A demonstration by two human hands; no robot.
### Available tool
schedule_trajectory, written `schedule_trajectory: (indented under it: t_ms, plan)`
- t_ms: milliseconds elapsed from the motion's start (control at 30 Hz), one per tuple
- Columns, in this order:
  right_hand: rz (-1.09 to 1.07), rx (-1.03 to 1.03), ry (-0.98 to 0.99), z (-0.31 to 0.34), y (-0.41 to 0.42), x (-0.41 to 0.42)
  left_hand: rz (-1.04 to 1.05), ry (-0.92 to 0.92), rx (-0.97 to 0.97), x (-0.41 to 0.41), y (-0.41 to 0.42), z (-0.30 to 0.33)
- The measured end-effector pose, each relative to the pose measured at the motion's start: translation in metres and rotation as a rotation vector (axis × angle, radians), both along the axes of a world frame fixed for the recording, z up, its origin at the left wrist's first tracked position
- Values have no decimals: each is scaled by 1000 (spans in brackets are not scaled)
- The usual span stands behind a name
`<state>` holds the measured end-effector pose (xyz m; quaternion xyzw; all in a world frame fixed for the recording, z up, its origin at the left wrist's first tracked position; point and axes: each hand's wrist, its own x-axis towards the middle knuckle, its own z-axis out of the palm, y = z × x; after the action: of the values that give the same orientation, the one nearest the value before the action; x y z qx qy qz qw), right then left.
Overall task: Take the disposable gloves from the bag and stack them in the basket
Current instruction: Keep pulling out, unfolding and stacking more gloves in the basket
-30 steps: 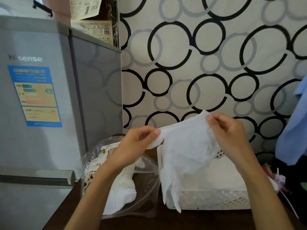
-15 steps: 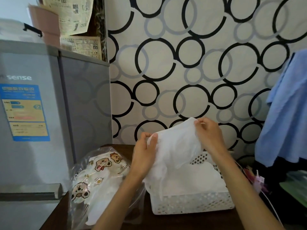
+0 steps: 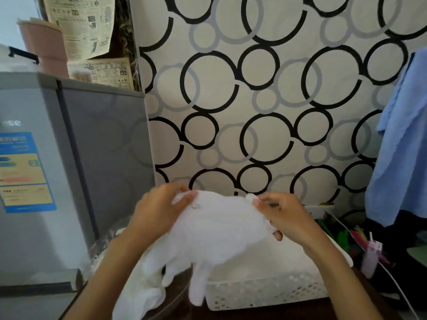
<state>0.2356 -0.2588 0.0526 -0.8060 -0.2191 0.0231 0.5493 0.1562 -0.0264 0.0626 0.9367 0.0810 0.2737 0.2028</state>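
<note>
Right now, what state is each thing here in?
Disposable glove: spread out, held above the basket.
Left hand: pinching the glove's edge.
Right hand: pinching the opposite edge.
Basket: upright, holding white gloves.
Bag: mostly hidden.

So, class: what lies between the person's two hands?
In the head view, a white disposable glove stretches between the left hand and right hand, each pinching an edge.
</note>
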Motion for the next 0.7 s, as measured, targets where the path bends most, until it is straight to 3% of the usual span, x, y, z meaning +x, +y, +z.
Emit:
schedule_trajectory:
  t_ms: [100, 200, 400, 567, 633, 700]
  plan:
    - [-84, -269, 24, -19, -15, 20, -98, 265, 28, 42, -10, -29]
    - [-210, -434, 19, -33, -29, 35, -165, 328, 33, 73, -27, -50]
    - [-372, -561, -76, -51, -44, 49, -146, 283, 177, 93, -55, -51]
    - [-401, -602, -86, -61, -44, 56, -127, 79, 161, 73, -56, -45]
    - [-453, -587, -103, -59, -46, 56, -249, 200, 137, 63, -54, -45]
    - [-488, -554, -130, -52, -49, 53, -404, 472, 47, 52, -57, -49]
